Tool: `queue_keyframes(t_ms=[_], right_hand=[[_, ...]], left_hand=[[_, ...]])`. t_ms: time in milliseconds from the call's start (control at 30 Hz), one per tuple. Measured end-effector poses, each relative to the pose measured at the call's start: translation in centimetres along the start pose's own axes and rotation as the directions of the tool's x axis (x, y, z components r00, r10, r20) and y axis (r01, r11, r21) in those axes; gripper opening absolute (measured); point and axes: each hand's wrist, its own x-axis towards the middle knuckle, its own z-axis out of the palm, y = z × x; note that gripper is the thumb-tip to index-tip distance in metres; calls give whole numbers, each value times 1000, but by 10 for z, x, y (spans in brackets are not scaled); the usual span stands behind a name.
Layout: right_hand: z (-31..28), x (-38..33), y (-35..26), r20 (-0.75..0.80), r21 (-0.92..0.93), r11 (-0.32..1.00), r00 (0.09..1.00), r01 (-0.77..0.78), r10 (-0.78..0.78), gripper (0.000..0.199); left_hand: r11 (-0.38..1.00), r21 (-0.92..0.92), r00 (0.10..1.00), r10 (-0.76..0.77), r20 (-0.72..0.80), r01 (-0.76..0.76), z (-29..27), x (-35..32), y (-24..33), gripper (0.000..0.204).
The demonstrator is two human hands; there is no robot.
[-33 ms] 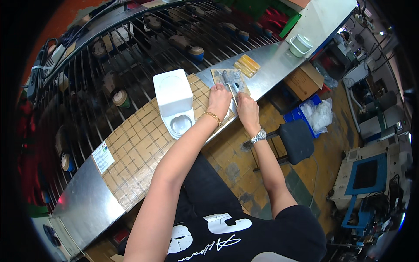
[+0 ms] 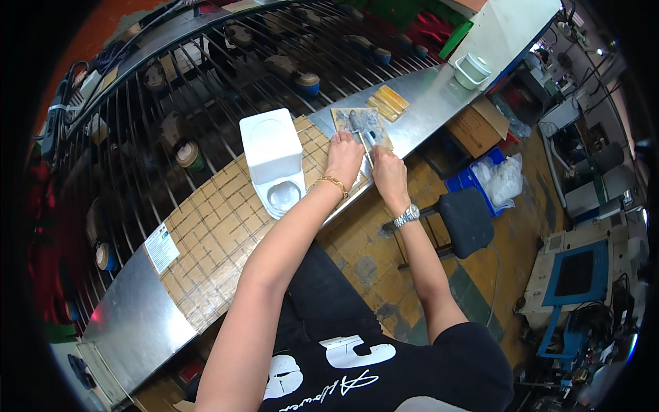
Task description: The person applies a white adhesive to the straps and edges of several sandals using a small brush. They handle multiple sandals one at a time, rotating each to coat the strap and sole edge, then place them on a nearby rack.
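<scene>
Both my hands are together over a piece of cardboard smeared with grey paste [image 2: 379, 122], towards the right part of the bench. My left hand [image 2: 345, 159] is closed at the card's near edge; its fingertips hide what they grip. Close beside it, my right hand [image 2: 389, 177] is closed, with a thin pale stick [image 2: 366, 149] running from its fingers past the left hand. A small light-blue piece shows just beyond the right fingers. Left of my hands stands a white plastic dispenser-like container [image 2: 273, 141] with a round cup-shaped hollow in its base.
Taped brown cardboard [image 2: 213, 226] covers much of the metal bench [image 2: 147, 319]. Yellow translucent sticks [image 2: 389, 103] and a pale green lidded pail [image 2: 472, 72] are farther right. A rack of metal bars [image 2: 220, 103] runs behind. A dark stool [image 2: 465, 223] stands to the right below the bench.
</scene>
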Motion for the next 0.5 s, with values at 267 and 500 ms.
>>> queue_keyframes(t_ms=[267, 500], right_hand=[[-17, -7, -1, 148, -157, 978, 982, 138, -115, 27], [-55, -3, 7, 258, -159, 977, 961, 141, -97, 28]], left_hand=[[999, -38, 999, -16, -29, 15, 1, 8, -1, 26], [1000, -6, 998, -1, -60, 0, 3, 4, -3, 27]])
